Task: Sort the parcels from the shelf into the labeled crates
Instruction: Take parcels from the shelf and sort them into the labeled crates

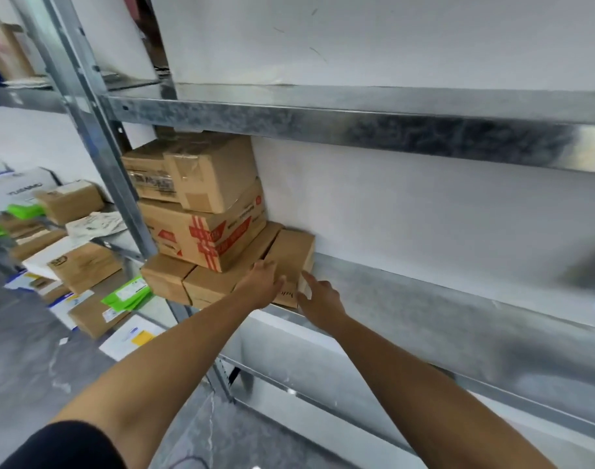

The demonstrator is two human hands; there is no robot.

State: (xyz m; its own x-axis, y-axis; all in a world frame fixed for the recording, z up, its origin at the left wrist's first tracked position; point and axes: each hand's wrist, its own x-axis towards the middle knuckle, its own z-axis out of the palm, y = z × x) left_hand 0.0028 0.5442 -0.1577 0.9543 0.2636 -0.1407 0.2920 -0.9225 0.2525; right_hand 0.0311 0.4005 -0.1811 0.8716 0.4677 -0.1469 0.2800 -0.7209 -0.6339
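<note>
In the head view, a galvanised metal shelf (424, 299) is seen running from lower left to right in front of a white wall (424, 204), with an upper shelf (357, 120) above it. A stack of cardboard parcels is gathered at the shelf's left end, beside the upright post (120, 184).

The bottom row is made up of a small box (165, 277), a middle box (211, 282) and, rightmost, the plain brown parcel (291, 252) being reached for. This parcel is laid flat with its long axis running from the shelf's front edge back to the wall, where its far end is touching. Its short near end, marked with faint lettering, is pointed toward the person. A red-taped box (204, 231) is rested across the bottom row, and a top box (201, 170) is set upon that.

The left hand (262, 282) is laid on the parcel's near top edge with fingers straight and spread; nothing is clasped. The right hand (321, 297) is held at the parcel's right front corner, its forefinger (307, 279) stretched straight against the right side, the other fingers loosely bent and holding nothing.

A dark sleeve (59, 445) is seen on the left arm. Further left, green mailers (128, 294), white envelopes and brown boxes are spread over a lower surface.
</note>
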